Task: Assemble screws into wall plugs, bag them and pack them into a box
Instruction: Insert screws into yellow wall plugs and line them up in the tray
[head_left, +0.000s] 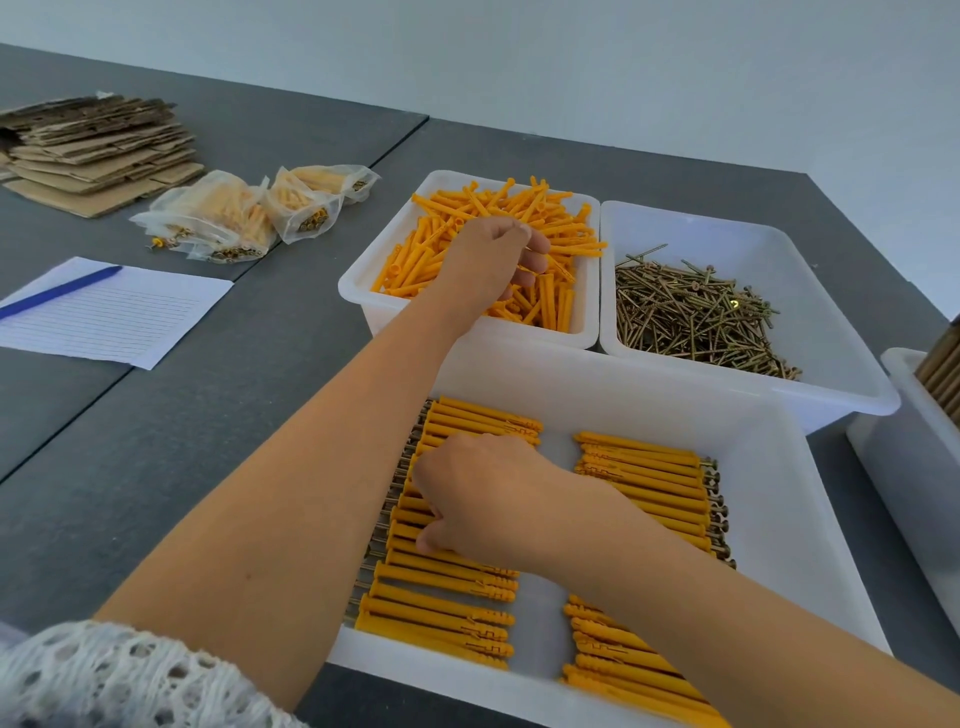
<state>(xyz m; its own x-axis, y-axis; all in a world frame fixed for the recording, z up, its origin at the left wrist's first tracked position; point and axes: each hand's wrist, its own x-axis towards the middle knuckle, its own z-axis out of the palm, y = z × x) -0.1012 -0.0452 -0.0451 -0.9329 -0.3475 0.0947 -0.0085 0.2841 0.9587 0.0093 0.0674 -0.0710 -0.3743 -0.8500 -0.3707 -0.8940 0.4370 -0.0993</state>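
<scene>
My left hand (493, 265) reaches into the far white bin (363, 296) of loose orange wall plugs (519, 218), and its curled fingers pinch one or two plugs. My right hand (483, 499) lies over the left row of assembled plugs with screws (441, 597) in the near white bin (779, 467), fingers curled down onto them; whether it grips one is hidden. A second row of assembled plugs (649, 483) lies to the right. Loose brass screws (696, 317) fill the bin (753, 228) at the far right.
Filled clear bags (244, 213) lie on the grey table at left, behind them a stack of flat cardboard boxes (98, 150). A lined sheet (109, 317) with a blue pen (57, 291) sits nearer. Another white bin (924, 447) stands at the right edge.
</scene>
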